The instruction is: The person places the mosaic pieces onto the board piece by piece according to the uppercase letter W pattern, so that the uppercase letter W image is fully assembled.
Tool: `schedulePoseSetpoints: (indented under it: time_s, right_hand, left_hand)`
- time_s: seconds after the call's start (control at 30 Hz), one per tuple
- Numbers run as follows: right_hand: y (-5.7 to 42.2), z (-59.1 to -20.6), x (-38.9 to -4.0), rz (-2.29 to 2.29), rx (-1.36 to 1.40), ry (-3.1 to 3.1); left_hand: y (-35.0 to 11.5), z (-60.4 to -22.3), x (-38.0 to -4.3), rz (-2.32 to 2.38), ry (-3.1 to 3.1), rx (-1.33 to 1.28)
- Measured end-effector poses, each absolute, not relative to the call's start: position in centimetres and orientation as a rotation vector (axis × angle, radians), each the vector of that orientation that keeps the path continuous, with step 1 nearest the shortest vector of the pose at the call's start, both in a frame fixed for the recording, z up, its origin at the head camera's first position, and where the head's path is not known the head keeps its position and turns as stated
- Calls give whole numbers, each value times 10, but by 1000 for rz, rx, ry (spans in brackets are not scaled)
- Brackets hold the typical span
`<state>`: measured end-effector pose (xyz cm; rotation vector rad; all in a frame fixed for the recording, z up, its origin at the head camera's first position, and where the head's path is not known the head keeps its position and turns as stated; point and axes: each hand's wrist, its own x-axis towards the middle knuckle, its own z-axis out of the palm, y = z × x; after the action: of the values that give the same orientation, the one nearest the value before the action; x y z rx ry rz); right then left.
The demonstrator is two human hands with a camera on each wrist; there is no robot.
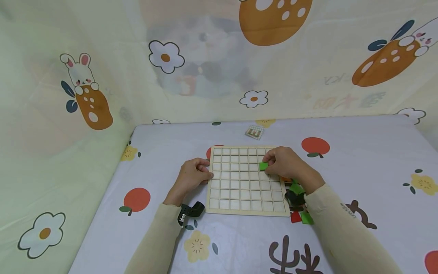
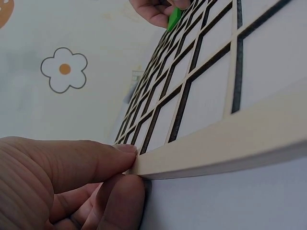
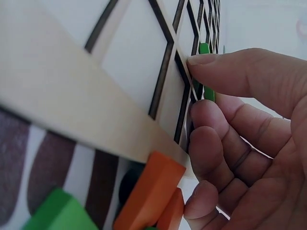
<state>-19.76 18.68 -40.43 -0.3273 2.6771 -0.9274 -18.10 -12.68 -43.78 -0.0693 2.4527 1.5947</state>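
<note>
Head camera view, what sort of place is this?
Probably a small play or puzzle corner: printed sheeting rises behind and beside a fruit-patterned tabletop, where a gridded board lies in front of the person. Whether it is in a home, I can't tell.

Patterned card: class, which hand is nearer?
Right. The right hand is on the near side of the card, slightly right; the left hand holds the left edge of the board, farther away.

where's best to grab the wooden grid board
Probably the board's left rim, coming from the left, where the left hand pinches it: that flat, plain strip gives thumb and finger an edge. The right side seems worse, with loose tiles lying beside it.
</note>
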Motion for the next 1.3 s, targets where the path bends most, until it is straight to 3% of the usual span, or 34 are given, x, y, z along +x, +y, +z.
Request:
schedulePoseSetpoints:
  time_s: [1.3]
  right_hand:
    - [203,-400,-183,-993,-251,2759]
  left_hand:
    - [-126,-437,-180,1572,2463,-89]
